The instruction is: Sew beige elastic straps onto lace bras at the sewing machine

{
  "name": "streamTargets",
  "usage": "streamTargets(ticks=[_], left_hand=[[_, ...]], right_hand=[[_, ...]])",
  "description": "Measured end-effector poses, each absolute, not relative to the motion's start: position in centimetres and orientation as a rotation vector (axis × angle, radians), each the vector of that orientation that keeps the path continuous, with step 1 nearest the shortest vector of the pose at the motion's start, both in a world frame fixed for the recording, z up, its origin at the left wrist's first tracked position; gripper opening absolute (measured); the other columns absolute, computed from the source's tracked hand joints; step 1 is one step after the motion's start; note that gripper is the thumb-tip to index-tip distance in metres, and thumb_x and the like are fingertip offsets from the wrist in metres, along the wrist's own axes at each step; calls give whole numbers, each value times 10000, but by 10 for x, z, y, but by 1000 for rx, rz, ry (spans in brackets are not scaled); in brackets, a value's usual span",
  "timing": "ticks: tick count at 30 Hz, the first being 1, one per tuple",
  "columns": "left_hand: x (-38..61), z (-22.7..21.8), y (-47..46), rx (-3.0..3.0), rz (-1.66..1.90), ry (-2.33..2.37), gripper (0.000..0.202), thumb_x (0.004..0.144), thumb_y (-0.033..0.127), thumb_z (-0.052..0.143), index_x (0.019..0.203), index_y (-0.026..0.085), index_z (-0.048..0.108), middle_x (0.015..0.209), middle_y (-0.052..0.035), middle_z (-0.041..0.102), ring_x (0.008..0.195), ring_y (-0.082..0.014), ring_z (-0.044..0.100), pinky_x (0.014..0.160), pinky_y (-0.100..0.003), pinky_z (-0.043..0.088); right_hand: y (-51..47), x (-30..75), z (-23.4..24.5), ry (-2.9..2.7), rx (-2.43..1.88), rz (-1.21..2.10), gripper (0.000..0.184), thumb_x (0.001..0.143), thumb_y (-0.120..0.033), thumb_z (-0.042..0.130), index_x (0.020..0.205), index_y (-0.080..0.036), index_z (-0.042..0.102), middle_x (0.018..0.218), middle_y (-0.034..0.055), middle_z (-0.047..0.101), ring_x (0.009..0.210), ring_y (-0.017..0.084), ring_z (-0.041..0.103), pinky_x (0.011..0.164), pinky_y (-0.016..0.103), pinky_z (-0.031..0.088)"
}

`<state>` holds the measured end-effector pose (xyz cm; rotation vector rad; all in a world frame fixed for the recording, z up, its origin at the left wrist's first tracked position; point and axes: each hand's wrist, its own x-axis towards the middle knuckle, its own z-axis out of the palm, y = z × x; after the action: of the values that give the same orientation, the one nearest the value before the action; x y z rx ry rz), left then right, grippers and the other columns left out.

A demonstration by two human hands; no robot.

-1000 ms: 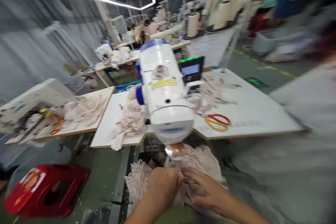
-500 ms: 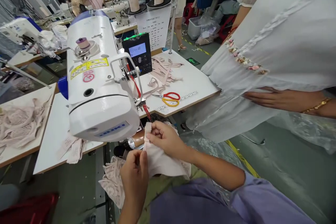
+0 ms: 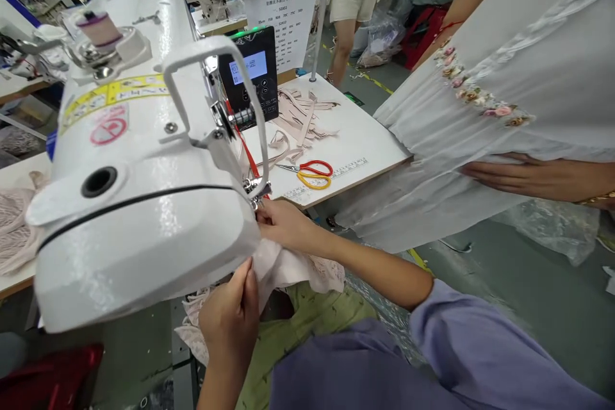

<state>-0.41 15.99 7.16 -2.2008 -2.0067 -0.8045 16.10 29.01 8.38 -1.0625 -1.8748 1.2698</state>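
Head view, my left hand (image 3: pixel 229 317) pinching pink fabric (image 3: pixel 283 269), my right hand (image 3: pixel 291 224) beside the sewing machine (image 3: pixel 144 243), grip unclear.

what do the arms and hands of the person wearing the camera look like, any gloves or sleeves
Both the left hand and the right hand are ungloved, and no watch or bracelet shows on either wrist. A plain purple-blue sleeve covers the right upper arm and stops near the elbow, leaving the forearm uncovered. The left sleeve is out of view.
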Motion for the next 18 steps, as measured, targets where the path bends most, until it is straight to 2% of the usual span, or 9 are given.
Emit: streamTargets(ticks=[3,7,11,18], left_hand=[[-5,72,162,-2184,-789,-1971,303,985,326,502,1057,200,768,718,-36,761,498,-125,601,491,-235,334],[-6,71,163,-2189,-751,-1966,296,983,330,507,1018,199,770,677,-29,748,490,-134,607,490,-244,333],[-7,69,164,-2183,-703,-1961,299,980,327,505,1050,198,765,625,-28,724,451,-134,576,468,-257,301],[-7,68,164,-2188,-682,-1924,305,980,333,494,1051,200,760,636,-39,724,436,-132,548,469,-261,289]], right_hand=[[294,158,81,-1919,-1102,1199,105,838,-288,600,857,-186,583,646,-56,541,615,111,455,589,234,294],[298,156,77,-1949,-1131,1188,135,834,-318,601,860,-187,582,671,-52,562,617,109,438,574,236,268],[298,156,78,-1931,-1093,1218,128,833,-306,592,819,-184,558,633,-63,517,610,102,422,567,229,267],[297,156,79,-1912,-1088,1236,138,839,-307,573,793,-182,537,641,-60,516,619,102,417,567,225,285]])
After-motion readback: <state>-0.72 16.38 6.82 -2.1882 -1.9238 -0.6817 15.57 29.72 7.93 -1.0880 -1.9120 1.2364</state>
